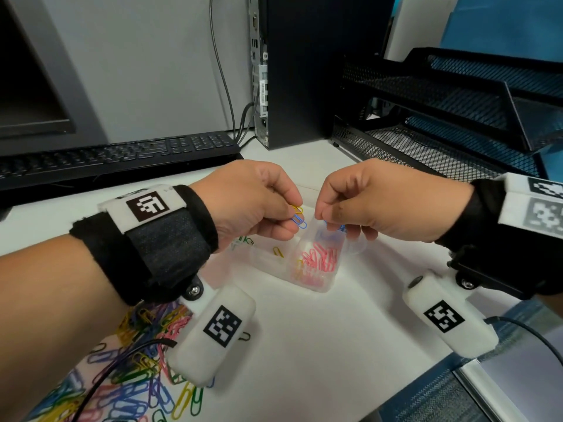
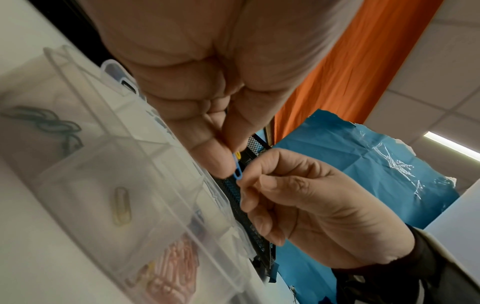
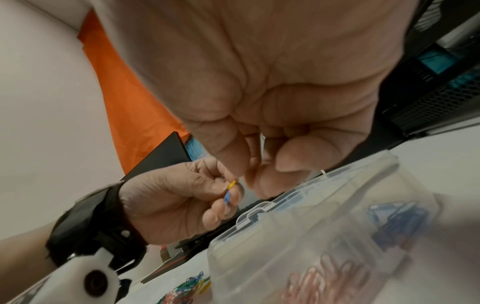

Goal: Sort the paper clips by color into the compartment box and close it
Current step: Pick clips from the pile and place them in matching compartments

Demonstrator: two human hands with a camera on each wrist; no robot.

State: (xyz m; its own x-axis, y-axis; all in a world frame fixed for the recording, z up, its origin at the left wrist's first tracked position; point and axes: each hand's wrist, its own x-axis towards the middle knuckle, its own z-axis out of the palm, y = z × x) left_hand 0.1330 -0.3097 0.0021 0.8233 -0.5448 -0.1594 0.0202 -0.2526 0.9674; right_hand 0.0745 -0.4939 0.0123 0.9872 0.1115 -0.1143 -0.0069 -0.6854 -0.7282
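Nearest, under the left forearm, lies the loose pile of clips on the white desk, too many and too tangled to count: blue, yellow, green, pink and purple among them. Bare desk runs from the pile to the clear box, and more lies open to the right of it up to the desk's edge.

The box stands open. One yellow clip lies alone in a left compartment, a heap of pink clips fills the near right one, and blue clips sit beyond it; green ones show in a farther cell.

Both hands hang above the box, knuckles up, almost touching. The left hand pinches two clips between thumb and forefinger, a blue one and a yellow one, seemingly hooked together. The right hand has its fingers curled, thumb and forefinger tips at the blue clip's end; whether it truly grips it is hard to say.

Behind stand one keyboard, one computer tower and one black mesh tray.
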